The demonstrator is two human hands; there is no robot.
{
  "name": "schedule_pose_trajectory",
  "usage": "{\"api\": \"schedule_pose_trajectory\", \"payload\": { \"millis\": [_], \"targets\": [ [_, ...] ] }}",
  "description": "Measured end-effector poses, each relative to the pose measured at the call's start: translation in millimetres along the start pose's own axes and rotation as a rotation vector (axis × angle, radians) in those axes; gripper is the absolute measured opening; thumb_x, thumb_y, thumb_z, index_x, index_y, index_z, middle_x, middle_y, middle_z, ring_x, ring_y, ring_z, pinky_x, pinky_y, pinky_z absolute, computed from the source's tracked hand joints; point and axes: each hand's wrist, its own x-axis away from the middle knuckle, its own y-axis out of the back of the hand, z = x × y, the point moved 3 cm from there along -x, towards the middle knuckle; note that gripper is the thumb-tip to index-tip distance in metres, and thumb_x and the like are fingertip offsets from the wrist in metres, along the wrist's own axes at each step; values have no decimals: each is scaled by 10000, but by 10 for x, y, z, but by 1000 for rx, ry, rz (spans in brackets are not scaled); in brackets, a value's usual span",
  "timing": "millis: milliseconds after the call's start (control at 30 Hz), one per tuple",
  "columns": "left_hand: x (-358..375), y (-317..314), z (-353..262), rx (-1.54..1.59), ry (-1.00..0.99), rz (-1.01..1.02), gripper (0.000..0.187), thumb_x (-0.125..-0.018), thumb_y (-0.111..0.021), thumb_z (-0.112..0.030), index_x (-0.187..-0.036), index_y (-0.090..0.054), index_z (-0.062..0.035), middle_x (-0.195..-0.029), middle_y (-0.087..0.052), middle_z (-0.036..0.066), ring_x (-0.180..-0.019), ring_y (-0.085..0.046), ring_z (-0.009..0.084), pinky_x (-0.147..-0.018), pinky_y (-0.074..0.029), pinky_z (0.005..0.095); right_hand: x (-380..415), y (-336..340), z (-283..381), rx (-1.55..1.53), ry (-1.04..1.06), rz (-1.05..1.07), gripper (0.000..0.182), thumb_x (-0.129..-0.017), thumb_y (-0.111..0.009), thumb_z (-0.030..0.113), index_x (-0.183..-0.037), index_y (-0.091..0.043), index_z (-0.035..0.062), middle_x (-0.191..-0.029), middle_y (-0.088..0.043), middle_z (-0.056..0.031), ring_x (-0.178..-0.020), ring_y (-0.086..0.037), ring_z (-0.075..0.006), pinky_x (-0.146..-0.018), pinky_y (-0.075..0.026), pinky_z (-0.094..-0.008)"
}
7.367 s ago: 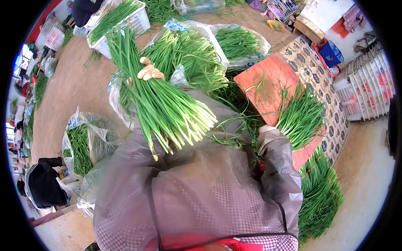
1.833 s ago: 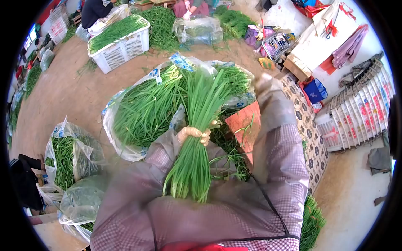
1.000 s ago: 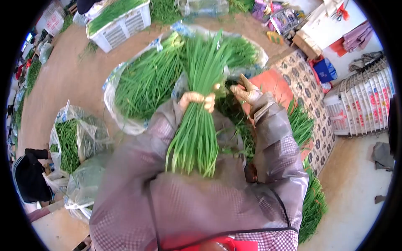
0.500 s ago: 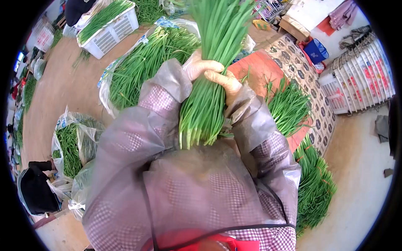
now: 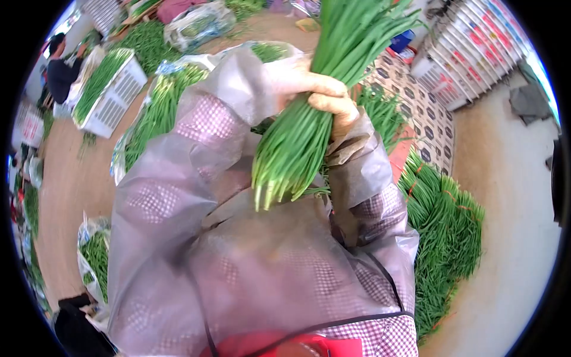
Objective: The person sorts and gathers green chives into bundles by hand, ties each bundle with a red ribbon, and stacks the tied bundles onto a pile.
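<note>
I have both hands closed around the green bundle (image 5: 291,143), gripping it at its middle near twelve o'clock. My left hand (image 5: 291,81) comes in from the eleven o'clock side, its fingers laid across the stalks; my right hand (image 5: 338,110) wraps from the one o'clock side, just below the left one's fingers. The bundle lies tilted: its leafy tips fan out towards one o'clock, and its pale cut ends (image 5: 270,193) hang towards seven, in front of my clear smock (image 5: 262,256). I can't tell how tightly I'm squeezing, as the far side of my grip is hidden.

Behind my left sleeve, at ten o'clock, an open plastic bag (image 5: 121,156) holds more stalks, and farther out in that direction stand a white crate (image 5: 113,110) filled with greens and a person in dark clothing (image 5: 62,74). A smaller bag of greens (image 5: 97,259) is at eight o'clock. At one to two o'clock, loose stalks (image 5: 380,113) lie on a red board (image 5: 402,152) beside a patterned sheet (image 5: 425,113), with stacked white crates (image 5: 470,53) beyond. At four o'clock rests a big pile of greens (image 5: 446,256) with orange ties
</note>
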Motion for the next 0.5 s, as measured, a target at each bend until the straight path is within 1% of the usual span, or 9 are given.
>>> {"api": "schedule_pose_trajectory", "payload": {
  "millis": [67,133,200,233,267,367,400,467,500],
  "targets": [
    [-453,-329,-162,207,86,-153,606,-812,-686,-310,-1308,-451,-52,-1231,-525,98,-1133,-487,190,-926,-419,343,268,379,206,-231,88,-230,544,-668,-666,255,-1102,-563,-56,-987,-630,-186,-814,-645,-295,-781,-541,-410],
    [-812,-238,-56,-158,174,-178,645,-830,-677,-310,-1363,-400,-76,-1348,-439,113,-1230,-420,214,-1001,-375,353,486,570,505,-243,187,-284,524,-677,-651,298,-1091,-561,-11,-922,-626,-167,-858,-629,-289,-807,-533,-406],
    [-1119,24,494,-69,99,-107,567,-895,-591,-306,-1372,-392,-73,-1410,-374,136,-1293,-367,251,-1061,-323,361,797,931,906,-74,391,-320,526,-759,-616,328,-1155,-527,-6,-928,-597,-110,-871,-596,-250,-795,-525,-386],
    [-1116,206,575,-485,-274,10,525,-927,-535,-301,-1378,-387,-75,-1415,-377,130,-1306,-356,262,-1070,-315,369,955,1111,1069,-28,482,-371,560,-789,-598,332,-1193,-493,-43,-930,-578,-95,-866,-579,-234,-787,-523,-372],
    [-1090,160,648,-333,-86,-21,496,-948,-484,-311,-1382,-387,-90,-1414,-388,117,-1307,-360,263,-1072,-314,379,1115,1336,1213,-54,521,-360,626,-796,-594,345,-1226,-456,-89,-931,-593,-109,-865,-593,-242,-789,-528,-372],
    [-882,87,1133,322,478,-251,460,-987,-387,-352,-1391,-390,-133,-1412,-417,84,-1306,-377,259,-1071,-318,405,1505,1795,1459,-114,531,-454,476,-807,-594,283,-1114,-528,-75,-915,-620,-141,-857,-613,-263,-785,-529,-397],
    [-777,113,1458,387,470,-198,685,-894,-480,-537,-1424,-340,-126,-1453,-352,140,-1349,-302,291,-1131,-160,427,1577,1906,1482,-120,521,-459,476,-815,-588,282,-1122,-527,-77,-920,-621,-142,-851,-615,-264,-784,-528,-403],
    [-674,53,2141,507,678,-189,719,-873,-527,-535,-1430,-328,-127,-1450,-340,182,-1330,-337,303,-1104,-231,460,1686,2104,1443,-128,505,-579,519,-812,-607,291,-1162,-515,-81,-916,-627,-163,-820,-630,-271,-769,-535,-422],
    [-645,-97,2312,460,793,-244,717,-902,-489,-521,-1421,-306,-61,-1411,-394,184,-1296,-380,314,-1070,-290,472,1702,2071,1404,-75,431,-643,528,-808,-614,299,-1165,-515,-78,-913,-628,-165,-807,-634,-273,-762,-537,-420]
  ]
}}
